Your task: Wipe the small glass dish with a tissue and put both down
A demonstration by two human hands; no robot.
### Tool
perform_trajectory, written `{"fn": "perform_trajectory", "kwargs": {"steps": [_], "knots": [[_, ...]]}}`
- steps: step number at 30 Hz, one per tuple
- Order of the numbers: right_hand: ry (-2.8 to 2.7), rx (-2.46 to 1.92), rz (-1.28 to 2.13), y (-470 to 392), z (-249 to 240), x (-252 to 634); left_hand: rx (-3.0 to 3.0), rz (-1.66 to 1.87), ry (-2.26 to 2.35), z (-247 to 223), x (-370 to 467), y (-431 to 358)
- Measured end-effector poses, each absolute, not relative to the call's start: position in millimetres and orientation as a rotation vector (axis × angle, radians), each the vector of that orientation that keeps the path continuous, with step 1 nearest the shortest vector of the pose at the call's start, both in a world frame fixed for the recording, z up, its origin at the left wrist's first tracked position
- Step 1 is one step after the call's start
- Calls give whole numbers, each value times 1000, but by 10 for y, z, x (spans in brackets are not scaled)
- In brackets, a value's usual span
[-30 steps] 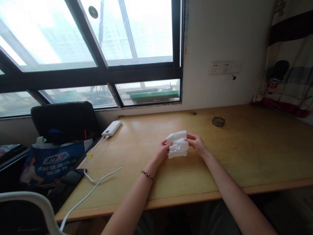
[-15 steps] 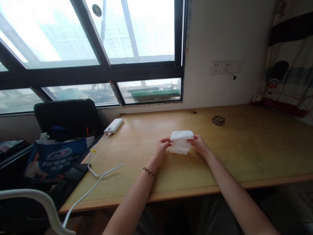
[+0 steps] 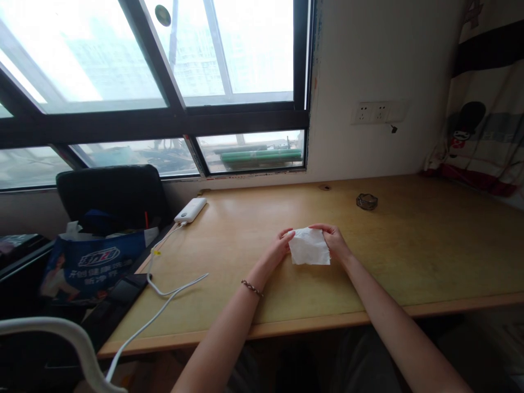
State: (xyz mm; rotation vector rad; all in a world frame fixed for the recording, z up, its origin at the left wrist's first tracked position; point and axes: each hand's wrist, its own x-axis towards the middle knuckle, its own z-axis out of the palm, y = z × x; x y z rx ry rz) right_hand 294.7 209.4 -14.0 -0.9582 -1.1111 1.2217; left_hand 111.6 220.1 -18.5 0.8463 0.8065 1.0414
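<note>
Lower left of frame: a curved white tube [image 3: 61, 333], smooth and glossy. Above it a blue printed bag [image 3: 94, 265], crinkled plastic, leans against a black chair back [image 3: 112, 194] of matte padding. A white cable [image 3: 164, 300], thin and round, loops over the desk edge up to a white power bank [image 3: 190, 209], a rounded slab lying near the window.

The desk [image 3: 429, 256] is pale yellow wood, flat with a dull sheen.

Centre of frame: your left hand [image 3: 278, 251] rests at the left edge of the tissue [image 3: 309, 246], fingers [image 3: 284, 238] curled close together, tips pinching the upper left corner. A thin braided bracelet [image 3: 251, 287] circles that wrist. The tissue is white, soft, faintly creased, roughly square and lying flat on the desk. Your right hand [image 3: 335, 243] covers its right edge, fingers pressed together along the top right corner.

Upper right of centre: a small dark ring-shaped object [image 3: 366, 201], well apart from the tissue. A white socket plate [image 3: 374, 112] sits on the wall.

Against half a second ago: the tissue was then held up off the desk as a thick folded wad between both hands; now it lies flat and thinner, and both hands are lower.
</note>
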Motion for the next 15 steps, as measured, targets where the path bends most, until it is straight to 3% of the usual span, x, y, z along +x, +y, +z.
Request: {"fn": "perform_trajectory", "kwargs": {"steps": [6,15], "knots": [[-1183,-946,1177,2077,-110,2923,943,1050,767,-106,1102,2124],[-1139,-919,1502,2045,-79,2891,993,1274,845,-86,1076,2141]]}}
